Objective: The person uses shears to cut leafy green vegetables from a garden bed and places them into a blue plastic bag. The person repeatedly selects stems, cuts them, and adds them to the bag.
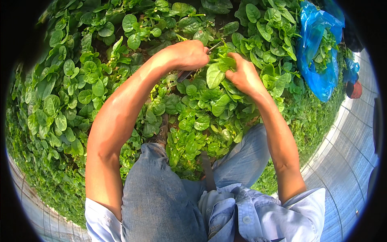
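Closed around a knife (185, 75), my left hand (191, 55) is at the upper middle of the head view. The dark end of the knife shows below the fist, and a thin metal part sticks out past it towards the leaves. Just to the right, my right hand (242, 72) pinches a leafy green shoot (215, 75) with broad, glossy leaves between thumb and fingers. The metal tip lies close to the stems above this shoot; whether it touches them I cannot tell. Dense leafy plants (193, 121) grow below and around both hands.
An open blue plastic bag (320, 75) with leafy greens inside lies on the plants at the upper right. Beyond it are a smaller blue bag (352, 70) and a red object (354, 90). My jeans-clad knees are among the plants. Translucent sheeting with dark lines (347, 136) curves along the right.
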Motion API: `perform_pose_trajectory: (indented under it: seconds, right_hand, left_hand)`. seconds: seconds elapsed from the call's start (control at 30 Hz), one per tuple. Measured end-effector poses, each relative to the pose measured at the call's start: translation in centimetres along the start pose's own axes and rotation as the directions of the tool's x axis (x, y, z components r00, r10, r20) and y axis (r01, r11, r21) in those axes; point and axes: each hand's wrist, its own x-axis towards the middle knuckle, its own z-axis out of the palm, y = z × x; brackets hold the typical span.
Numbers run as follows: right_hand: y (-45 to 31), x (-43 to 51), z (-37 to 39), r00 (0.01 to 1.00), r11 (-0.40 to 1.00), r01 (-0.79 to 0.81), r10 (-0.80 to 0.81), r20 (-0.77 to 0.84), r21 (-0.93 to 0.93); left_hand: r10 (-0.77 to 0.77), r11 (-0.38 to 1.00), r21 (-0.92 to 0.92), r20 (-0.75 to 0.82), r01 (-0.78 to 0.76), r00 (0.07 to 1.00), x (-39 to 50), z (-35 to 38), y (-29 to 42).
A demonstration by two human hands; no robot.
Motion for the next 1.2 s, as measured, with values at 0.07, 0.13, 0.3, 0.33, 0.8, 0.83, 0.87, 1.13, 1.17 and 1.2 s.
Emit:
perform_pose_trajectory:
  seconds: [0.07, 0.13, 0.3, 0.33, 0.8, 0.83, 0.87, 1.13, 1.17, 1.2]
  right_hand:
    - [-0.2, -0.3, 0.4, 1.0, 0.998, 0.011, -0.012, -0.011, -0.064]
    - [-0.2, -0.4, 0.5, 0.999, 0.995, 0.021, -0.023, -0.026, -0.098]
    - [0.2, -0.7, 0.4, 0.999, 1.0, 0.002, -0.003, -0.044, -0.031]
    - [0.2, -0.8, 0.4, 0.999, 1.0, 0.007, -0.009, -0.044, -0.029]
    - [1.8, -3.4, 1.1, 0.976, 0.972, 0.136, -0.097, -0.197, 0.193]
    - [2.2, -3.9, 1.4, 0.95, 0.958, 0.21, -0.153, -0.272, 0.193]
    - [2.7, -4.5, 1.7, 0.917, 0.941, 0.279, -0.202, -0.343, 0.192]
    - [2.7, -8.0, 0.1, 0.877, 0.901, 0.433, -0.424, -0.225, -0.011]
    - [2.4, -8.3, -0.3, 0.863, 0.881, 0.466, -0.473, -0.18, -0.08]
    - [2.0, -8.5, -0.4, 0.817, 0.844, 0.528, -0.536, -0.215, -0.098]
  left_hand:
    - [0.033, 0.996, 0.087, -0.034, -0.03, 0.999, 0.4, 0.2, 0.0]
    - [0.117, 0.983, 0.154, -0.131, -0.096, 0.984, 0.5, 0.9, -0.1]
    - [0.168, 0.977, 0.172, -0.25, -0.127, 0.953, -0.2, 1.5, -0.8]
    - [0.186, 0.969, 0.207, -0.24, -0.137, 0.953, -0.3, 1.5, -0.8]
    - [0.148, 0.988, 0.09, -0.341, -0.124, 0.928, -1.6, 1.2, -2.1]
    - [0.146, 0.989, 0.061, -0.331, -0.134, 0.932, -1.9, 1.0, -2.5]
    - [0.142, 0.989, 0.015, -0.336, -0.145, 0.931, -2.2, 1.1, -2.8]
    - [0.067, 0.998, 0.028, -0.158, -0.063, 0.985, -3.2, 1.4, -2.8]
    - [0.06, 0.998, 0.012, -0.157, -0.058, 0.986, -3.2, 1.4, -2.6]
    - [0.053, 0.998, -0.007, -0.158, -0.055, 0.986, -3.4, 1.3, -2.4]
